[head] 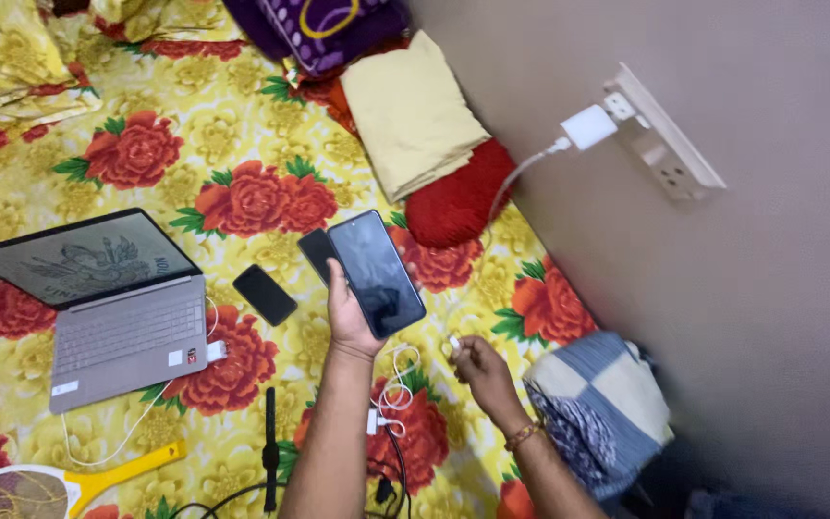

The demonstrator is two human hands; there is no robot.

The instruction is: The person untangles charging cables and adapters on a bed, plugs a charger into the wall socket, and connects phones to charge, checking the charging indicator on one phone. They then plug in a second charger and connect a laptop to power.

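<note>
My left hand (350, 315) holds a black smartphone (377, 272) with its dark screen up, above a yellow floral bedsheet (242, 125). My right hand (477, 363) pinches the plug end of a white cable (396, 384), just right of the phone's lower end. The cable coils on the sheet between my forearms. A second black phone (317, 252) lies partly under the held one. A third black phone (264, 294) lies to the left on the sheet.
An open grey laptop (112, 308) sits at the left. A white charger (588, 126) is plugged into a wall socket strip (670, 144). Yellow and red pillows (425, 144) lie near the wall. A blue checked cloth (602, 404) lies at the right, a yellow racket (69, 485) bottom left.
</note>
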